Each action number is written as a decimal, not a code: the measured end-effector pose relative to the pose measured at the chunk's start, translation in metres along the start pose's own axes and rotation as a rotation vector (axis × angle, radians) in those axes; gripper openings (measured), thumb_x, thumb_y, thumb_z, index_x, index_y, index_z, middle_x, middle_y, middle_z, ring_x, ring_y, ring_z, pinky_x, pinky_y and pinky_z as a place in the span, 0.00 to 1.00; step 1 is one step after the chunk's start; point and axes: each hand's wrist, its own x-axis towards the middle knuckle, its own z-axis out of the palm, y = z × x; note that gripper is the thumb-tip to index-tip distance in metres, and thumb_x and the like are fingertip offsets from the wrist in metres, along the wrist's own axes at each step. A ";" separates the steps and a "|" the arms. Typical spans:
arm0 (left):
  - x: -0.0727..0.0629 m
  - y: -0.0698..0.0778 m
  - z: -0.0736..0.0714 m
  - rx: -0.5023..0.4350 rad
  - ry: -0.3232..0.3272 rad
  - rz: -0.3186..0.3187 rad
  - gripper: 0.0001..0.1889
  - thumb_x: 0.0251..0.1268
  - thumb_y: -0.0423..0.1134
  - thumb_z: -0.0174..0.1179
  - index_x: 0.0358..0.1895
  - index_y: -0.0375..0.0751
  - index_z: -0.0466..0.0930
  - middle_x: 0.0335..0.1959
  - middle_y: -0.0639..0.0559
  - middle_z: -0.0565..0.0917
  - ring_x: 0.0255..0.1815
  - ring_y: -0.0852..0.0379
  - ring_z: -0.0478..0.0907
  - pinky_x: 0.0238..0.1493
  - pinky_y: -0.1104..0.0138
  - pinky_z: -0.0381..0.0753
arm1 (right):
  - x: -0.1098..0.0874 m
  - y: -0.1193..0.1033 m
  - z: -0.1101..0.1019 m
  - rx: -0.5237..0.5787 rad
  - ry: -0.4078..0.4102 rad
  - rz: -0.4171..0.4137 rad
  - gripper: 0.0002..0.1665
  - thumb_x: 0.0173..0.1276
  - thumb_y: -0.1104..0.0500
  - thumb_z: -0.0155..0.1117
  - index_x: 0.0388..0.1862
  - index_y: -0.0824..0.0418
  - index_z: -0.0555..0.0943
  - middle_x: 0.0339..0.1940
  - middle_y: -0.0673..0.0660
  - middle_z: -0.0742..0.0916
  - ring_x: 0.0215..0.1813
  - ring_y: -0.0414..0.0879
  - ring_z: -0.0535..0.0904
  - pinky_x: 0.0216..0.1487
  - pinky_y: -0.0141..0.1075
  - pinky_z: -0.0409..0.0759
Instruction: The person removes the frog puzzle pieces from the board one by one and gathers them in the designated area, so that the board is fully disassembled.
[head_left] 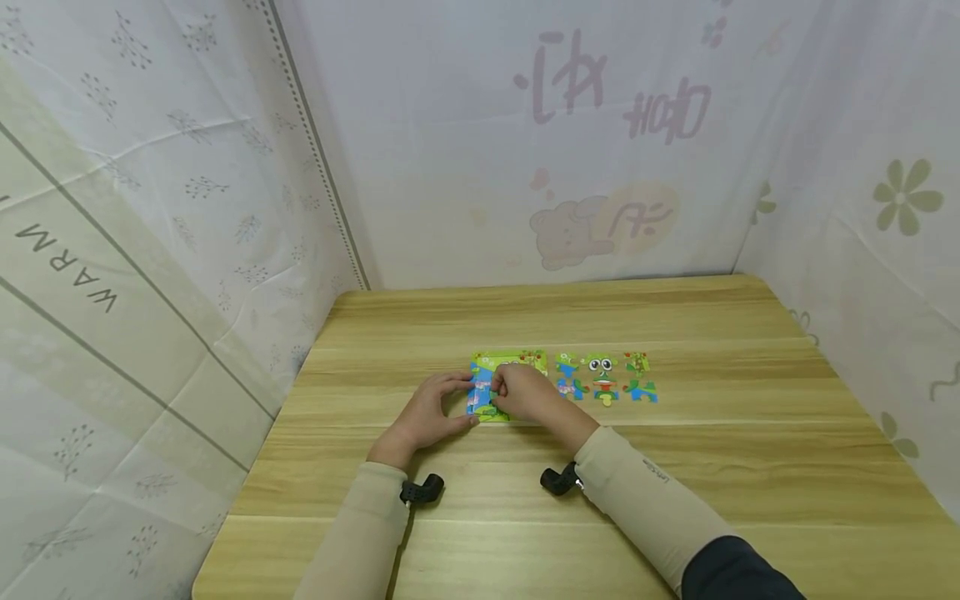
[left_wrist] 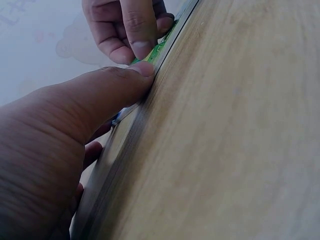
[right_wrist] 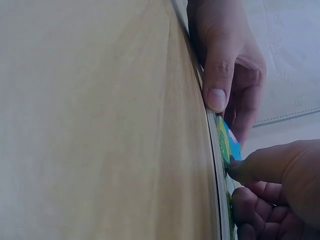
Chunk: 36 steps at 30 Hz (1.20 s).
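A jigsaw board (head_left: pixel 510 357) with a green frame and a blue and pink picture lies flat near the middle of the table. My left hand (head_left: pixel 431 408) spans its left side, fingers along the left edge and thumb at the near left corner. Over the board my right hand (head_left: pixel 525 392) is bent down, thumb and forefinger pinching a small green puzzle piece (right_wrist: pixel 233 161), mostly hidden by the fingertips. The right hand covers much of the board. In the left wrist view, the left thumb (left_wrist: pixel 122 82) rests at the board's near edge, close beside the right forefinger.
Right of the board lie several loose puzzle pieces: one with big frog eyes (head_left: pixel 600 365), a frog-mouth piece (head_left: pixel 604 388), a red-dotted green one (head_left: pixel 637 362) and a green-blue one (head_left: pixel 642 391). Printed curtains (head_left: pixel 465 167) surround the wooden table (head_left: pixel 487 525).
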 end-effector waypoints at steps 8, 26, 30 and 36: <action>0.002 -0.001 -0.002 0.009 0.002 0.015 0.32 0.63 0.49 0.77 0.68 0.42 0.81 0.75 0.51 0.74 0.77 0.47 0.66 0.77 0.48 0.65 | 0.001 -0.002 -0.001 -0.022 0.013 0.003 0.06 0.74 0.56 0.70 0.43 0.57 0.83 0.30 0.47 0.81 0.31 0.41 0.77 0.37 0.34 0.80; 0.001 -0.002 -0.002 0.010 -0.006 0.021 0.32 0.61 0.48 0.78 0.67 0.41 0.82 0.74 0.52 0.75 0.76 0.47 0.67 0.77 0.49 0.65 | -0.010 0.011 -0.009 0.027 0.005 -0.005 0.05 0.73 0.56 0.71 0.42 0.54 0.82 0.32 0.47 0.82 0.34 0.42 0.77 0.37 0.36 0.80; 0.000 -0.002 -0.001 0.011 -0.012 0.009 0.32 0.62 0.48 0.78 0.67 0.42 0.81 0.74 0.52 0.75 0.76 0.49 0.66 0.78 0.49 0.64 | -0.016 0.017 -0.012 0.035 0.000 0.021 0.06 0.73 0.55 0.73 0.41 0.53 0.83 0.31 0.46 0.82 0.32 0.42 0.78 0.34 0.36 0.80; 0.000 0.000 -0.002 0.016 -0.014 0.008 0.31 0.62 0.49 0.78 0.66 0.42 0.82 0.74 0.52 0.75 0.76 0.48 0.66 0.78 0.48 0.64 | -0.024 0.027 -0.018 0.084 -0.016 0.034 0.06 0.73 0.57 0.72 0.41 0.55 0.83 0.30 0.49 0.82 0.32 0.44 0.78 0.35 0.37 0.80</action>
